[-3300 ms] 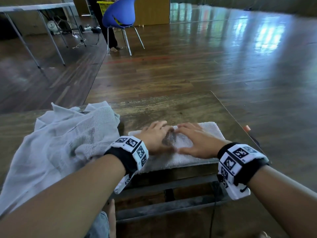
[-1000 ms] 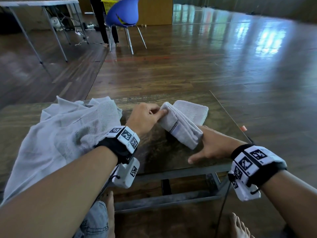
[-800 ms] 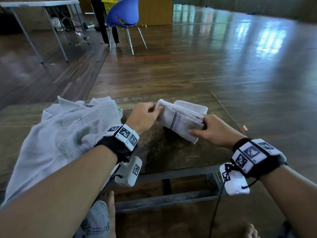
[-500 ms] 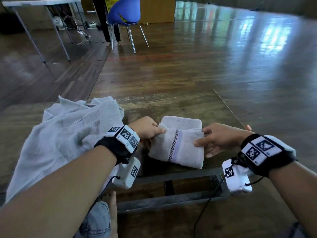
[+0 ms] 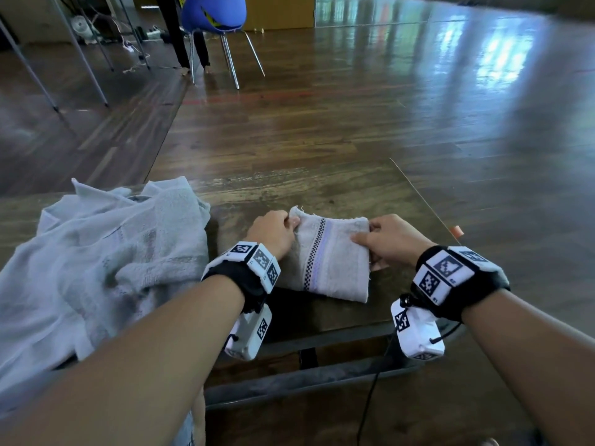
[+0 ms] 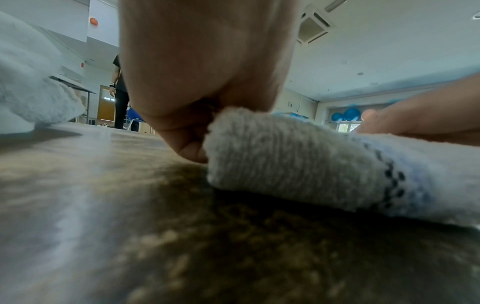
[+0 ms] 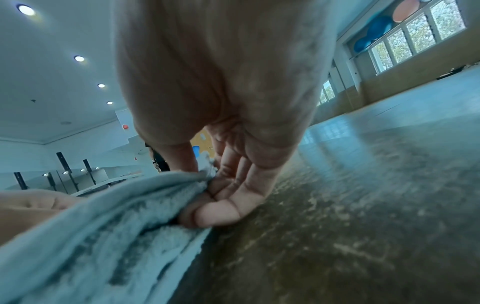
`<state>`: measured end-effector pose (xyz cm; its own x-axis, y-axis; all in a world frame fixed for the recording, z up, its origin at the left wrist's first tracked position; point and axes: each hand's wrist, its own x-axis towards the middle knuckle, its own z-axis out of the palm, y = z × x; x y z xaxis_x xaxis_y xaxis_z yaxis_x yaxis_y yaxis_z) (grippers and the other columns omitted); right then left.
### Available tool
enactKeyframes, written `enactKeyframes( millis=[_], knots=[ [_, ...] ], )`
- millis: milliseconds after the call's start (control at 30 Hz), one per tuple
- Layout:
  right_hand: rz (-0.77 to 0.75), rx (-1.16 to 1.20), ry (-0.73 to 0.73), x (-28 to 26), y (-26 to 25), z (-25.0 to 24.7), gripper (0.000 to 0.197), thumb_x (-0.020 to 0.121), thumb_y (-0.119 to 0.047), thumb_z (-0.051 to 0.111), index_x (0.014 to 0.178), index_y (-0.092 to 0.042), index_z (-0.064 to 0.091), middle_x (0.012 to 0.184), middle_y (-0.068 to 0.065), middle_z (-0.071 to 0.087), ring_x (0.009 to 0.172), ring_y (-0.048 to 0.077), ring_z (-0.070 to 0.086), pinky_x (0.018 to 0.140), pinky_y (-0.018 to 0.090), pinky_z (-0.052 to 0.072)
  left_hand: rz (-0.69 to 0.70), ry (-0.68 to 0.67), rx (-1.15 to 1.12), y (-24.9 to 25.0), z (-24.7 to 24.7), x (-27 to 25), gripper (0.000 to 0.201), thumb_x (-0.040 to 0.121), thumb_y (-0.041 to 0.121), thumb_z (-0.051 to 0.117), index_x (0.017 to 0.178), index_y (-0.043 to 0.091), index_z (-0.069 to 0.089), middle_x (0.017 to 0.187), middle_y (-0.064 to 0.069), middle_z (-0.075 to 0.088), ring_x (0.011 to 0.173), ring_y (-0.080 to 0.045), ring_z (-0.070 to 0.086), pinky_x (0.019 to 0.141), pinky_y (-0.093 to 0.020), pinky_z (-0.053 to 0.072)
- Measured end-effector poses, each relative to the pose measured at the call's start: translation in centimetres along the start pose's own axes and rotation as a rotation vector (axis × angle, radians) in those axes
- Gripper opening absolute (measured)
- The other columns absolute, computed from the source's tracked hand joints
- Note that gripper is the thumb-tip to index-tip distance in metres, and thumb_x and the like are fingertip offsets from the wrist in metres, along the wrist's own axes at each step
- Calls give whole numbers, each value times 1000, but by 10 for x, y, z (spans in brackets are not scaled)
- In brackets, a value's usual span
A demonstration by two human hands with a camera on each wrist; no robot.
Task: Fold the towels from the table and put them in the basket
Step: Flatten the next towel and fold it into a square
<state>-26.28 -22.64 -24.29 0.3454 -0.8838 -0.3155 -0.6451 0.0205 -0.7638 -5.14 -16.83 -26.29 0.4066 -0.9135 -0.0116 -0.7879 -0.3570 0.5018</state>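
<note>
Setting: large open hall, likely an activity or community room rather than a home. Evidence: a broad, glossy wooden plank floor (image 5: 354, 101) running far back, a lone blue plastic chair (image 5: 214, 11) on metal legs, folding tables (image 5: 77, 56) along the left wall, recessed ceiling lights (image 7: 79, 58), blue balloons (image 6: 348, 115) above a window, and a row of tall windows (image 7: 415, 41).

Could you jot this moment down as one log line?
fold | left hand and right hand pinch folded towel on table
</note>
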Motion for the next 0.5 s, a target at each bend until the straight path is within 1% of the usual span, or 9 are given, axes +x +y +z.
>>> enactKeyframes(
  millis=[100, 200, 233, 267, 333, 400, 433, 467, 500],
  knots=[
    [30, -17, 10, 3, -1, 1, 18, 96, -28, 65, 93, -11, 68, 81, 8, 73, 60, 14, 69, 53, 28, 58, -16, -1, 37, 0, 5, 6, 35, 102, 41, 39, 83, 15, 51, 101, -14, 67, 94, -36, 60, 72, -34, 36],
    [54, -72, 30, 3, -4, 2, 24, 94, -30, 65, 85, -7, 64, 78, 10, 72, 57, 17, 70, 50, 28, 57, -64, 0, 41, 1, 7, 7, 38, 101, 45, 38, 84, 13, 51, 100, -16, 65, 79, -31, 52, 68, -35, 37],
    [48, -131, 51, 1, -6, 2, 26, 93, -31, 65, 87, -6, 62, 79, 10, 72, 57, 18, 70, 48, 27, 55, -90, -5, 32, 1, 7, 6, 40, 101, 46, 39, 85, 12, 51, 101, -16, 65, 78, -29, 51, 67, -35, 37],
    [27, -215, 88, -1, -8, 3, 28, 92, -33, 64, 94, -6, 57, 84, 11, 70, 62, 21, 71, 49, 29, 53, -118, -17, 12, 2, 6, 6, 41, 100, 47, 40, 87, 10, 53, 102, -16, 65, 79, -29, 51, 68, -34, 37],
    [-68, -405, 172, -4, -8, 6, 37, 91, -35, 62, 114, -13, 44, 104, 11, 61, 86, 28, 67, 65, 36, 53, -172, -51, -57, 4, 0, 4, 41, 94, 46, 47, 96, 7, 58, 104, -13, 64, 83, -30, 54, 70, -32, 37],
    [-192, -536, 168, -6, -9, 8, 40, 94, -34, 56, 128, -19, 42, 123, 7, 54, 109, 29, 59, 85, 43, 51, -207, -101, -107, 7, -8, 1, 44, 84, 41, 56, 107, 4, 61, 104, -12, 63, 92, -31, 59, 69, -30, 38],
    [-229, -578, 137, -7, -10, 8, 37, 96, -34, 53, 130, -21, 45, 129, 5, 52, 117, 28, 55, 92, 44, 50, -208, -110, -125, 8, -12, -1, 47, 80, 37, 59, 110, 1, 62, 105, -15, 65, 96, -32, 62, 66, -30, 38],
    [-237, -611, 113, -9, -11, 8, 34, 97, -35, 51, 129, -22, 50, 129, 3, 52, 119, 27, 53, 94, 45, 48, -190, -94, -144, 9, -14, -3, 46, 79, 33, 61, 111, -1, 62, 105, -16, 66, 98, -33, 64, 64, -30, 39],
    [-220, -641, 109, -11, -12, 8, 30, 96, -37, 50, 122, -22, 54, 125, 3, 53, 116, 27, 54, 92, 44, 48, -156, -56, -173, 9, -16, -6, 42, 79, 28, 62, 111, 1, 60, 101, -14, 66, 98, -33, 63, 64, -30, 39]
  ],
)
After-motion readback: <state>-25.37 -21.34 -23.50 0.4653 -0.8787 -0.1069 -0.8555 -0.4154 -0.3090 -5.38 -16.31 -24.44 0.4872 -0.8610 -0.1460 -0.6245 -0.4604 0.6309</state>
